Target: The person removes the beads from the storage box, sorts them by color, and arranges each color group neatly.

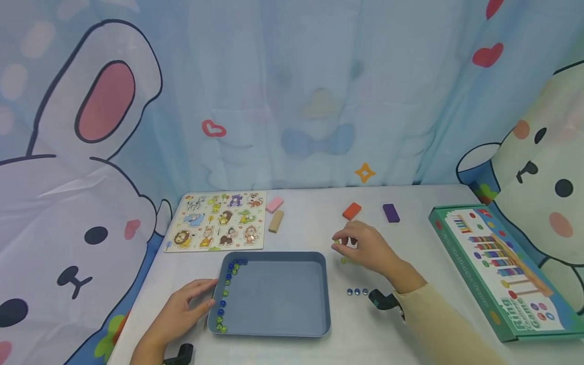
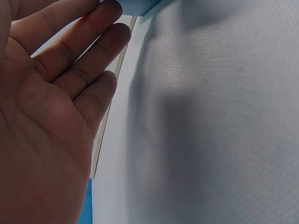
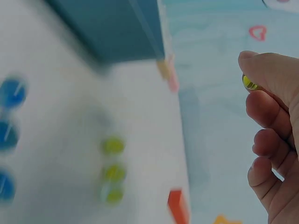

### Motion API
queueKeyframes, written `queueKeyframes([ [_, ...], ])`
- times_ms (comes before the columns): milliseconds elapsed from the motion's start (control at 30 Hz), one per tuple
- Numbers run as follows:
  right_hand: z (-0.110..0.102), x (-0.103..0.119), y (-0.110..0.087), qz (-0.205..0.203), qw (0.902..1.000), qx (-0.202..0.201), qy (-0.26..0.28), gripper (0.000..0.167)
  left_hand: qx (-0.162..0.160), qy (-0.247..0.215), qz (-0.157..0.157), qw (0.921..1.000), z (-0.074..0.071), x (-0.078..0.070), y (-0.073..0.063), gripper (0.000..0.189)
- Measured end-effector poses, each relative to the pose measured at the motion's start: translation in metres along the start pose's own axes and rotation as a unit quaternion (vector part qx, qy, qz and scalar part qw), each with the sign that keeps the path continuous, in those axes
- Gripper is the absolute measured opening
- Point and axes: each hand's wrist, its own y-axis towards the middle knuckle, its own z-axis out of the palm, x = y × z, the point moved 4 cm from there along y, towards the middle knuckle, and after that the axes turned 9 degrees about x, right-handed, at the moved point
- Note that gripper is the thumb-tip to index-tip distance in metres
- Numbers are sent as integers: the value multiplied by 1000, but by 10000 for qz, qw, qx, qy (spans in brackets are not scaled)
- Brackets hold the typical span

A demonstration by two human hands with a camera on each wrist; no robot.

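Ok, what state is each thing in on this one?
Tray, open side up, marbles along its left side
Left hand, fingers relaxed at the tray's left edge
Right hand, fingers pinching a green marble
Loose blue marbles, in a row
Loose green marbles, in a line
Green box, lying flat, looks closed
Animal board, lying flat
Four blocks, lying loose
Backdrop cloth, hanging
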Motion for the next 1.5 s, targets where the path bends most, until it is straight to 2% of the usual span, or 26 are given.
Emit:
queueKeyframes([
  [267, 1, -41, -27, 648, 9977, 160, -121, 17, -92, 47, 91, 9999, -1, 0, -2, 52],
  [400, 8, -59, -37, 940, 9947, 423, -55, 13, -118, 15, 81, 9999, -1, -1, -3, 51],
  [700, 23, -81, -46, 1346, 9861, 971, -50, 14, -143, -62, 85, 9998, -2, -1, -4, 52],
  [867, 29, -84, -48, 1387, 9846, 1067, 8, 16, -148, -91, 120, 9998, -2, 0, -4, 51],
  [1200, 33, -86, -50, 1425, 9852, 954, 0, 20, -138, -124, 168, 9997, 0, 0, -4, 51],
  [1333, 19, -85, -50, 1362, 9884, 657, 134, 24, -128, -91, 206, 9997, 0, 0, -3, 51],
  [1500, -8, -63, -36, 786, 9965, 187, 210, 26, -103, -97, 193, 9997, 1, 1, -2, 52],
])
